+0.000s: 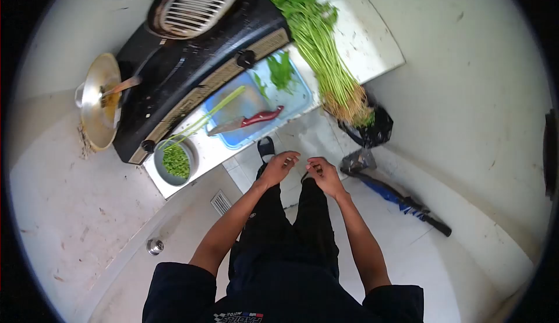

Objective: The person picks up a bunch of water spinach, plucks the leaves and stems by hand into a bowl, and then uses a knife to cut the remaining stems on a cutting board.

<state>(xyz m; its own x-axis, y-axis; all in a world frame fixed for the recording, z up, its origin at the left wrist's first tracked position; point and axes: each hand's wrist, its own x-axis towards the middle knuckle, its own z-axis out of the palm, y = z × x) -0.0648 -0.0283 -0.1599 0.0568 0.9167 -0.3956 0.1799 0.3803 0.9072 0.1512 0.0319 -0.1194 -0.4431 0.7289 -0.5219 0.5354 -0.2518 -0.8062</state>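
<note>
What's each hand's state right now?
Left hand: open, fingers loosely bent, nothing seen in it.
Right hand: open, fingers loosely curled, nothing seen in it.

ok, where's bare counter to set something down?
Best patch: white counter right of the long-stemmed greens, specks aside. Crowded: blue tray, with red-handled knife, leaves and stalks; and the left end, holding the bowl.

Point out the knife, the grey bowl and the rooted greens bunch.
Knife (257, 118): head view, on the red handle, near the blade.
Grey bowl (159, 162): head view, on the bare inner wall.
Rooted greens bunch (325, 50): head view, on the stems.
</note>
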